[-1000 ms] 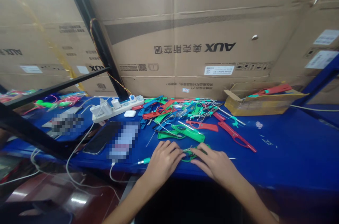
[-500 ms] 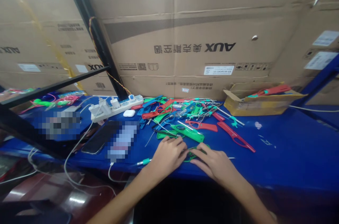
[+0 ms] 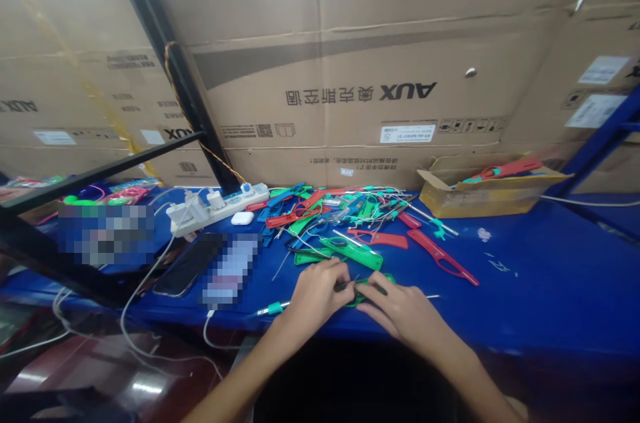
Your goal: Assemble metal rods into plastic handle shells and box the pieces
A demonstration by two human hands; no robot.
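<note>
Near the table's front edge, my right hand [image 3: 397, 308] is closed on a green long-lighter casing [image 3: 386, 279], mostly hidden by the fingers. Beside it my left hand [image 3: 320, 293] has thumb and fingers pinched together at the casing's left end; whatever is between them is too small to make out. A metal tube with a teal end piece [image 3: 275, 307] sticks out left of my left wrist. Just beyond my hands lies a green casing half [image 3: 357, 253]. To the right are a red casing half [image 3: 443, 256] and another red casing [image 3: 383, 237].
Behind is a heap of lighter parts [image 3: 320, 206] in red, blue and green, with wires and metal tubes. A cardboard box [image 3: 493, 199] holds red casings at the back right. At the left are a power strip [image 3: 220, 209], a white earphone case [image 3: 242, 218] and two phones [image 3: 190, 264].
The view has shifted slightly. Both hands stay at the green casing; my left fingers have moved a little, still pinched, and my right fingers have shifted slightly over the casing.
</note>
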